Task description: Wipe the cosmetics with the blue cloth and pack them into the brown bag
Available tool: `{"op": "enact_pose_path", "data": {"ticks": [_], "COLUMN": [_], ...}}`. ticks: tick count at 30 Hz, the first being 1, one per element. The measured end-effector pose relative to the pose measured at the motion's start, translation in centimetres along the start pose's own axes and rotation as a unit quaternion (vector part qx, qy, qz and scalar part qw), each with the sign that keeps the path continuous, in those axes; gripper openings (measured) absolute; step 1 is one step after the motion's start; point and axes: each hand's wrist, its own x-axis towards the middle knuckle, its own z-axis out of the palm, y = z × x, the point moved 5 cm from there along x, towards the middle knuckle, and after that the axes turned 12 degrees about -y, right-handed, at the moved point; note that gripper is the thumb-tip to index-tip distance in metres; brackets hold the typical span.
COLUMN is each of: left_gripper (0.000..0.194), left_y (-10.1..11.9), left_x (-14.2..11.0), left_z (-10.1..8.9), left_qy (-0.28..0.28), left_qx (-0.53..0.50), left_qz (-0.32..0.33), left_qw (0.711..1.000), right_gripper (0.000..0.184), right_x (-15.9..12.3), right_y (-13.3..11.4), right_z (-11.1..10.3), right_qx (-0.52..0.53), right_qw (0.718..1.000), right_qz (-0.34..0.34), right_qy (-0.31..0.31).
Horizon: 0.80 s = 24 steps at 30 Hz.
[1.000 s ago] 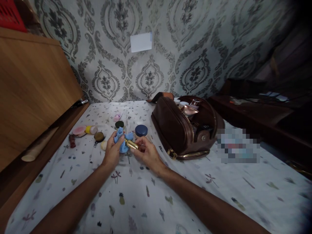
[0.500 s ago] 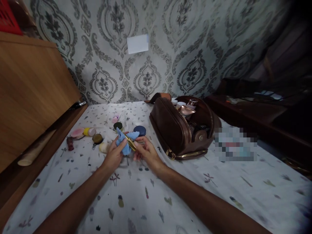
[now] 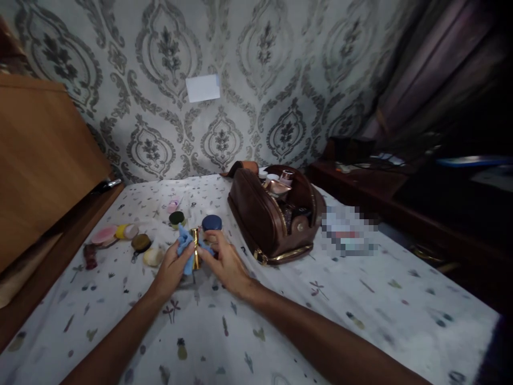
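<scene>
My left hand (image 3: 171, 271) is closed around a crumpled light blue cloth (image 3: 185, 239), with its thumb against a shiny gold item (image 3: 195, 256), perhaps a cosmetic case. From the other side my right hand (image 3: 225, 262) grips the same gold item, thumb pressed on its face. Part of the cloth shows behind it, near the right fingers. Just beyond the hands sit a round blue container (image 3: 211, 222) and a dark green-lidded jar (image 3: 176, 218). A cream-coloured item (image 3: 153, 257) lies left of my left hand.
An open brown leather bag (image 3: 256, 214) with cosmetics inside stands to the right. Left on the patterned sheet (image 3: 208, 331) lie a brown-lidded jar (image 3: 141, 243), a yellow-banded bottle (image 3: 127, 231), a pink round item (image 3: 105, 236) and a dark red item (image 3: 90, 256). A wooden cabinet (image 3: 48, 160) borders the left.
The gold item has turned from slanted to nearly upright between my hands. My view has shifted to the right, so everything sits further left in the picture.
</scene>
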Motion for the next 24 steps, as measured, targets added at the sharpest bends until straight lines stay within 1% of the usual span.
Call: {"op": "enact_pose_path", "data": {"ticks": [3,6,9,11,13,16,18,20,21,24], "left_gripper": [0.05,0.044,0.041,0.043,0.046,0.05,0.048,0.042,0.039,0.038], "left_y": [0.8,1.8,2.5,2.7,2.6,2.7,3.3,4.5,5.2,7.4], "left_x": [-0.5,-1.1,-1.7,-1.8,-1.8,-1.6,-1.3,-1.1,-1.1,-1.0], "left_z": [0.3,0.8,0.9,0.9,1.0,1.3,2.2,3.8,4.7,7.4], "left_qy": [0.013,0.013,0.037,0.045,0.05,0.049,0.014,-0.027,-0.04,-0.035], "left_qx": [0.053,0.077,0.092,0.104,0.111,0.132,0.168,0.215,0.236,0.275], "left_qz": [-0.007,0.007,0.019,0.01,-0.007,-0.026,-0.017,0.009,0.022,0.053], "left_qw": [0.998,0.997,0.995,0.994,0.993,0.99,0.985,0.976,0.971,0.959], "right_gripper": [0.041,0.037,0.045,0.051,0.052,0.049,0.048,0.051,0.052,0.055], "right_x": [0.2,0.4,0.4,0.2,-0.3,-1.4,-2.1,-2.8,-3.1,-4.2], "right_y": [-0.7,-1.2,-1.5,-1.7,-1.9,-2.0,-2.0,-2.1,-2.2,-2.6], "right_z": [-0.3,-0.2,0.1,0.1,-0.4,-1.7,-2.9,-4.2,-4.9,-6.9], "right_qx": [0.054,0.13,0.229,0.273,0.289,0.276,0.265,0.263,0.266,0.264], "right_qw": [0.998,0.991,0.972,0.96,0.954,0.957,0.961,0.964,0.964,0.964], "right_qz": [-0.022,-0.035,-0.024,-0.017,-0.013,0.001,0.013,0.014,0.012,0.01], "right_qy": [-0.01,-0.016,-0.042,-0.062,-0.078,-0.09,-0.076,-0.04,-0.024,0.006]}}
